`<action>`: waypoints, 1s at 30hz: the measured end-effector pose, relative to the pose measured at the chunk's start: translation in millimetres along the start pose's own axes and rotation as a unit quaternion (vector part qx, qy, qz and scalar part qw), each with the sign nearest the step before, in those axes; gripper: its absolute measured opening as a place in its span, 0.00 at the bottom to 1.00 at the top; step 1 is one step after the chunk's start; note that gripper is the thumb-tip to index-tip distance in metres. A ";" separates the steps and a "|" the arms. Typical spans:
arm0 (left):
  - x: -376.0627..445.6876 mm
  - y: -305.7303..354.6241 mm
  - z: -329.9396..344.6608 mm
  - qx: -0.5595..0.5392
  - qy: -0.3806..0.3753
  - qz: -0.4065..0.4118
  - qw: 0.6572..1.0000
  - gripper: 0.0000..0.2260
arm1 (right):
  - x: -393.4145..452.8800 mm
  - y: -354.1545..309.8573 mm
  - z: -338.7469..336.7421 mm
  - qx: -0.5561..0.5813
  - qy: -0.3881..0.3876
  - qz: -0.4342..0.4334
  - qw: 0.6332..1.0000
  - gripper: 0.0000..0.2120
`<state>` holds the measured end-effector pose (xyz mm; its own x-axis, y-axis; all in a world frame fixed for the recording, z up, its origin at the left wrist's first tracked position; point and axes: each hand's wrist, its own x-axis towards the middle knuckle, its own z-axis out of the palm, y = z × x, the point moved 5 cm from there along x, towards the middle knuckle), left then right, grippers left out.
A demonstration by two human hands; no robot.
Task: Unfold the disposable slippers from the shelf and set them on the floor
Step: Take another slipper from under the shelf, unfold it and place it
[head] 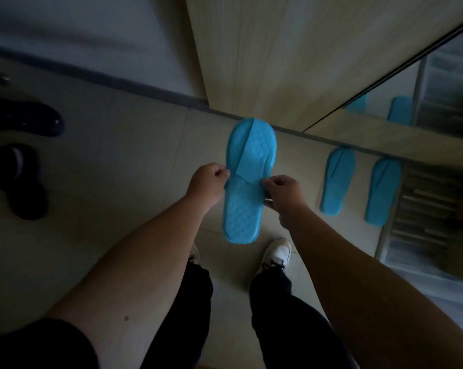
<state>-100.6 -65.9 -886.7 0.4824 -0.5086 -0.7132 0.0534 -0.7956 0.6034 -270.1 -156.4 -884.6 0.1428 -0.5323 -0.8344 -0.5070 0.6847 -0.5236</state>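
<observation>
I hold a blue quilted disposable slipper in the air above the tiled floor, toe pointing away from me. My left hand pinches its left edge at the middle. My right hand pinches the right edge, at the base of the flat upper flap. That flap still lies folded against the sole. Two more blue slippers lie flat on the floor to the right: one nearer me, another beside it.
A light wooden cabinet stands ahead, with a mirrored door at right reflecting the slippers. Dark shoes sit on the floor at left. My white sneakers stand below the held slipper. A slatted shelf is at right.
</observation>
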 end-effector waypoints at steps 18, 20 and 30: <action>294.0 -114.6 95.4 0.190 0.079 0.059 0.977 0.09 | 315.4 81.1 67.0 -0.144 0.126 -0.036 0.981 0.07; 304.4 -120.3 97.6 0.202 0.082 0.064 0.974 0.10 | 327.1 87.1 71.9 -0.138 0.129 -0.031 0.981 0.06; 317.2 -124.8 107.2 0.209 0.079 0.075 0.972 0.10 | 335.0 99.6 72.9 -0.150 0.144 -0.006 0.978 0.06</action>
<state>-48.0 -163.2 -1226.5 0.5874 -0.5984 -0.5448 -0.3716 -0.7975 0.4753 -210.7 -230.2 -1228.8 -0.0738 -0.6875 -0.7224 -0.7399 0.5234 -0.4226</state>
